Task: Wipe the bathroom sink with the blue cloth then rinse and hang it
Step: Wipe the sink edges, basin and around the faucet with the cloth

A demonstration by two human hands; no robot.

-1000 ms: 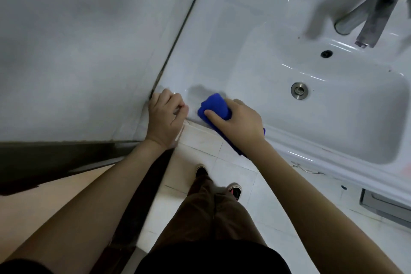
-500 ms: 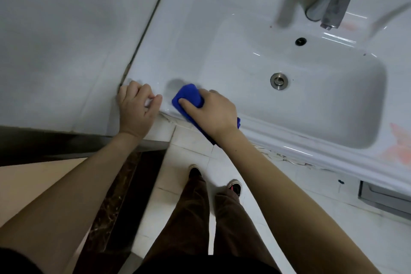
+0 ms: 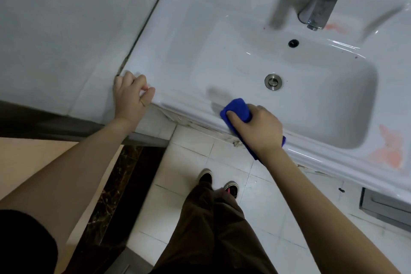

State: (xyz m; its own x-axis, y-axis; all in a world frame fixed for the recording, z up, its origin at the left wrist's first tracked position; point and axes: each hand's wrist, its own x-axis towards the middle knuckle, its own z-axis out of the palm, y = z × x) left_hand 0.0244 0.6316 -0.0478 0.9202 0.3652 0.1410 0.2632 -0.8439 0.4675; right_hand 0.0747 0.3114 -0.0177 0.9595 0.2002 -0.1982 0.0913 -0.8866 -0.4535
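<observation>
The white bathroom sink (image 3: 200,36) fills the upper right of the head view, with a metal drain (image 3: 273,82) in its basin. My right hand (image 3: 258,128) presses a folded blue cloth (image 3: 236,110) onto the sink's front rim, and part of the cloth hangs below my wrist. My left hand (image 3: 131,97) grips the sink's front left corner, fingers curled over the edge. Pinkish stains (image 3: 391,151) show on the right rim and near the tap.
A metal tap (image 3: 318,7) stands at the back of the sink above an overflow hole (image 3: 293,43). A white tiled wall (image 3: 66,29) is on the left. Below are my legs, shoes (image 3: 219,181), white floor tiles and a dark threshold (image 3: 124,173).
My right hand has slid the blue cloth rightward along the front rim, away from my left hand. The left hand stays on the corner. The camera view has shifted.
</observation>
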